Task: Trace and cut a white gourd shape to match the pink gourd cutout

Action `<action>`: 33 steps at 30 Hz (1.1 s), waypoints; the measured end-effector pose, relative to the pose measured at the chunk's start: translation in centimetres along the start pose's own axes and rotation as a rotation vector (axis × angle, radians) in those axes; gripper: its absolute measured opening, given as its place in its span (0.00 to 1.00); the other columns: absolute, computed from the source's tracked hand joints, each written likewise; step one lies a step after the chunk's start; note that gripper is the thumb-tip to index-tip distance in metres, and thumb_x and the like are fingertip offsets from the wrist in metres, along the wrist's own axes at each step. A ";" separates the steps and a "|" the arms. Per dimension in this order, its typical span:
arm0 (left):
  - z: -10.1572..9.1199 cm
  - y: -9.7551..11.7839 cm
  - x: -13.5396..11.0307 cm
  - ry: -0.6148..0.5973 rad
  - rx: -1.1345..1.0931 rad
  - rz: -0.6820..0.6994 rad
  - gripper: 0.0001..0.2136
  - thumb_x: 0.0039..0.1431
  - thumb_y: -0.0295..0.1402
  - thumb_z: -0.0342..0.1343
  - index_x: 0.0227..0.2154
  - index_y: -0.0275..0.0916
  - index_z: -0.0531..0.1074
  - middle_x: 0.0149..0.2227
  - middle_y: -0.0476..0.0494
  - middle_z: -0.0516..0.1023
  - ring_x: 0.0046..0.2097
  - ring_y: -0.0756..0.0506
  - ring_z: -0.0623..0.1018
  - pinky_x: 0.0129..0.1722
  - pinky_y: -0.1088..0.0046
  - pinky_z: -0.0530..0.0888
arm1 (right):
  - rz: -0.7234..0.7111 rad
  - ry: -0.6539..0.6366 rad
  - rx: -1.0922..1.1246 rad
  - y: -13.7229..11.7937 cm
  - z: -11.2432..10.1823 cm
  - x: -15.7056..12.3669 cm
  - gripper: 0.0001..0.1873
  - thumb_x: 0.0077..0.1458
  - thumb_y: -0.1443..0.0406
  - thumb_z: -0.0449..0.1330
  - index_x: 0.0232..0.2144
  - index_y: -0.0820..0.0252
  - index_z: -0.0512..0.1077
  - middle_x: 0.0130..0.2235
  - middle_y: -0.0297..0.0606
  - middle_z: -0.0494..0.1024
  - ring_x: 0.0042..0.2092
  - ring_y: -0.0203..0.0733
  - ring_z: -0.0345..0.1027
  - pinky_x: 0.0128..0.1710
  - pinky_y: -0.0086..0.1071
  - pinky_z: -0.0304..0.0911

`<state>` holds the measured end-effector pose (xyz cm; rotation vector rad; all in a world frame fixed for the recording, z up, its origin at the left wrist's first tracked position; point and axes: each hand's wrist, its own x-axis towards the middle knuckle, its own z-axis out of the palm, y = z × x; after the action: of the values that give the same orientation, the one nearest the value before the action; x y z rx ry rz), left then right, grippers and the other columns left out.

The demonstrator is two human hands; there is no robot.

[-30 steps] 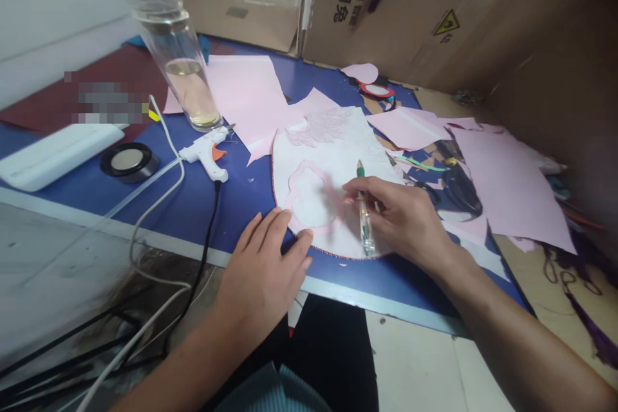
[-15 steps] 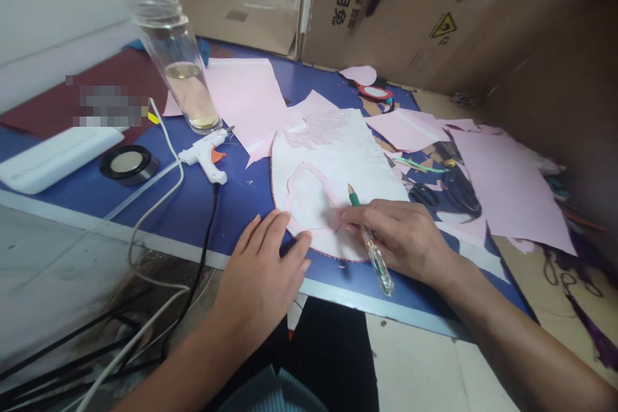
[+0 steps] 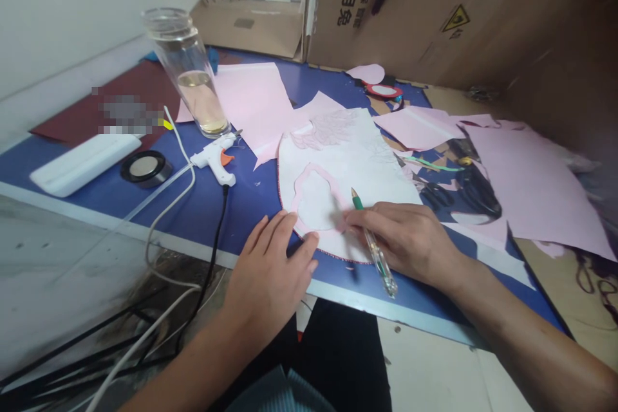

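The pen [image 3: 379,257] slants through the right grip [image 3: 410,238].

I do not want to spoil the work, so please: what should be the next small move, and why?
Probably the right hand should gently press the right side of the pink paper ring: its fingertips are at that edge, the left hand rests at the lower left, and the pen points away from the person, not down for drawing.
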<state>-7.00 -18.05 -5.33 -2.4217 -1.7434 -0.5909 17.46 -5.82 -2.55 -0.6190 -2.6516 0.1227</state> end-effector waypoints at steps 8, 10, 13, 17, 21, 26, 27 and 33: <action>-0.2 0.1 -0.1 -0.016 -0.022 -0.015 0.16 0.72 0.32 0.53 0.60 0.39 0.73 0.62 0.28 0.75 0.64 0.31 0.76 0.64 0.41 0.73 | -0.005 -0.004 0.013 0.1 0.1 -0.2 0.11 0.75 0.63 0.54 0.47 0.56 0.77 0.37 0.39 0.85 0.34 0.42 0.79 0.31 0.35 0.64; -0.1 0.0 -0.1 -0.022 -0.038 -0.018 0.17 0.72 0.32 0.53 0.61 0.38 0.71 0.62 0.29 0.75 0.65 0.32 0.75 0.66 0.42 0.72 | -0.005 -0.003 0.016 0.1 0.1 -0.2 0.11 0.75 0.63 0.54 0.48 0.56 0.77 0.37 0.39 0.85 0.34 0.42 0.78 0.32 0.34 0.64; -0.1 -0.1 -0.1 -0.017 -0.063 -0.028 0.17 0.72 0.32 0.54 0.61 0.36 0.69 0.63 0.28 0.74 0.65 0.31 0.74 0.66 0.42 0.72 | 0.008 -0.003 0.023 0.1 0.2 -0.2 0.12 0.76 0.62 0.53 0.48 0.56 0.77 0.37 0.39 0.85 0.35 0.41 0.78 0.33 0.32 0.65; -0.6 -0.4 0.1 0.020 -0.112 -0.050 0.16 0.72 0.34 0.55 0.59 0.35 0.67 0.64 0.28 0.73 0.65 0.32 0.74 0.65 0.45 0.74 | 0.036 -0.018 0.035 0.1 0.2 -0.2 0.13 0.76 0.61 0.53 0.48 0.55 0.78 0.36 0.38 0.85 0.35 0.40 0.78 0.33 0.31 0.66; -1.7 -0.9 0.4 0.077 -0.177 -0.115 0.09 0.73 0.31 0.53 0.52 0.38 0.69 0.57 0.33 0.78 0.59 0.36 0.79 0.58 0.52 0.79 | 0.047 -0.030 0.047 0.1 0.1 -0.2 0.13 0.76 0.61 0.53 0.48 0.55 0.78 0.37 0.39 0.85 0.35 0.40 0.79 0.34 0.31 0.67; -1.7 -2.2 1.5 0.122 -0.168 -0.111 0.07 0.71 0.24 0.51 0.46 0.40 0.71 0.56 0.36 0.80 0.58 0.38 0.79 0.59 0.54 0.78 | 0.033 -0.020 0.056 0.1 0.1 -0.2 0.13 0.76 0.62 0.53 0.48 0.56 0.78 0.39 0.40 0.86 0.36 0.41 0.80 0.34 0.33 0.67; -1.5 -2.6 1.8 0.121 -0.168 -0.104 0.08 0.71 0.22 0.49 0.45 0.40 0.71 0.56 0.36 0.80 0.59 0.38 0.79 0.60 0.54 0.77 | 0.030 -0.018 0.057 0.1 0.1 -0.2 0.13 0.76 0.62 0.53 0.47 0.56 0.78 0.39 0.40 0.86 0.36 0.41 0.80 0.33 0.33 0.67; -0.7 -4.8 2.9 0.063 -0.214 0.003 0.17 0.65 0.15 0.44 0.47 0.39 0.72 0.58 0.39 0.82 0.65 0.38 0.77 0.64 0.51 0.76 | 0.031 -0.014 0.056 0.1 0.0 -0.1 0.13 0.76 0.62 0.53 0.47 0.56 0.78 0.38 0.39 0.86 0.35 0.41 0.80 0.33 0.33 0.66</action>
<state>-10.84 -14.03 -4.31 -2.5100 -1.7327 -0.8863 17.58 -5.74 -2.57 -0.6438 -2.6435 0.2099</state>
